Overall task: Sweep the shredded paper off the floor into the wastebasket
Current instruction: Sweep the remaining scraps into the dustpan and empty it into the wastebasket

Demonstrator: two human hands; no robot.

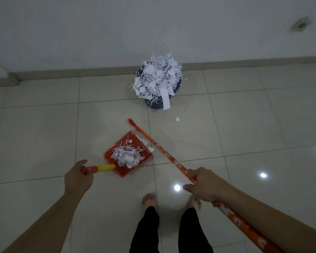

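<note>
Two hands: both curled round tool handles, one tool each.
Left hand (78, 178): fingers wrapped round the orange end of the dustpan handle (98, 168), which is yellow nearer the pan.
Dustpan (124, 154): orange, on the tiled floor (244, 125), nearer the person than the wastebasket and slightly to its left; its open edge faces the wastebasket.
Paper in dustpan (127, 157): a heap of white shreds lying toward the handle end, with thin strips and a few small squares spread toward the open edge.
Right hand (202, 185): fingers closed round the broom stick (171, 159), thumb side toward the wastebasket.
Broom stick: orange with a pale flower pattern, slanting from the lower right up past the dustpan's right edge; its far tip lies short of the wastebasket.
Wastebasket (153, 105): dark blue, standing close to the wall (98, 33), heaped over the rim with shredded paper (157, 77); a long strip hangs down its front.
Loose scrap (177, 119): one white piece on the floor, just in front of the wastebasket and to its right.
Feet (150, 199): bare, on the tiles, well back from the wastebasket.
</note>
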